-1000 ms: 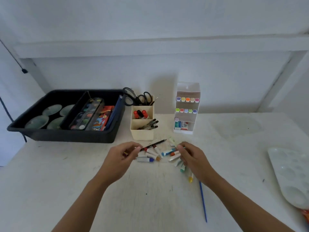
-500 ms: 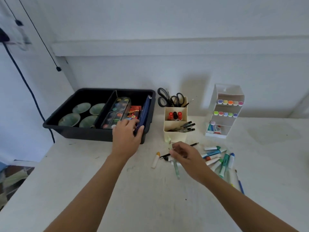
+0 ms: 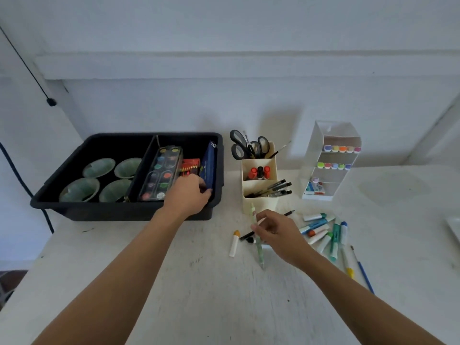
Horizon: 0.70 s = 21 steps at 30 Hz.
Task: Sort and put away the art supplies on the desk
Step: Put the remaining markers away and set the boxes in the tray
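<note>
My left hand (image 3: 189,195) reaches into the right compartment of the black tray (image 3: 119,212), fingers curled against the lower end of a blue case (image 3: 208,165) that leans on the tray wall. Whether it grips the case is unclear. Beside it lie a watercolour palette (image 3: 160,174) and a red crayon box (image 3: 190,168). My right hand (image 3: 276,232) pinches a pale green pen (image 3: 258,247), held nearly upright above the desk. Loose paint tubes and markers (image 3: 323,232) lie scattered right of that hand. A white tube with an orange cap (image 3: 234,244) and a black pen (image 3: 245,236) lie to its left.
A cream pen holder (image 3: 260,195) with scissors, red markers and black pens stands right of the tray. A clear tiered marker rack (image 3: 331,160) stands further right. Several green bowls (image 3: 97,180) fill the tray's left compartment. A blue-handled brush (image 3: 364,273) lies near the right arm.
My left hand left the pile and moved into the black tray, onto the blue case. My right hand lifted the pale green pen off the desk. The view swung left.
</note>
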### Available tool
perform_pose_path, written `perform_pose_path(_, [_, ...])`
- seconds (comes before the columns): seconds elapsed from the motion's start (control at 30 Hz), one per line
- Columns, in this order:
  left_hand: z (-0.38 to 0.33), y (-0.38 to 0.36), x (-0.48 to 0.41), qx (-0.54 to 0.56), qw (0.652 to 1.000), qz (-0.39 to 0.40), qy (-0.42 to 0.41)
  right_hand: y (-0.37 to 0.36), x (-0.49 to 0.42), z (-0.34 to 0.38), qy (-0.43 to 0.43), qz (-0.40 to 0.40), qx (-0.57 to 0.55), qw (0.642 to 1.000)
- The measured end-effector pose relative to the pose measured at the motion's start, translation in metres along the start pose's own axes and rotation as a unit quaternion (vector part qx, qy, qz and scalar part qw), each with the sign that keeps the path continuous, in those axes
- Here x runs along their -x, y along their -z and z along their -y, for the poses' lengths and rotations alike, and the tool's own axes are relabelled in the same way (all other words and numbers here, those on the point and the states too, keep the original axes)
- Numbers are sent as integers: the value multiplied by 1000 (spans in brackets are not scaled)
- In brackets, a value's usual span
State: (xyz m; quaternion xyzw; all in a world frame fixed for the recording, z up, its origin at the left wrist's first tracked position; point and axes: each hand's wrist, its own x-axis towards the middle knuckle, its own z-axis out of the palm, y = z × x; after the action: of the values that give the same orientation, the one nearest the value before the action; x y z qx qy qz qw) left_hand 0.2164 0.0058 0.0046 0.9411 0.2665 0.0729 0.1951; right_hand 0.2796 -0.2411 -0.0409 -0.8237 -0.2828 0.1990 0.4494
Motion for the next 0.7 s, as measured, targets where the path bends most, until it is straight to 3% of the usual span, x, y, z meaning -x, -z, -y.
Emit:
perform_pose_path(0.13, [-2,1,-2,24,999,-20,19,-1,-1,2,-6,-4,10,1000])
perform_pose_path(0.27, [-4,-2,1,95,989,-109,-2,0,0,4,-7,-1,-6,1000])
perform_pose_path(0.53, [-15,35,25,213,933,-273,-94,8,4,13,1,35,-59,998])
perform_pose_path(0.7, [-11,56,66,293,903,-284,-135,12,7,26,-10,23,-175,984])
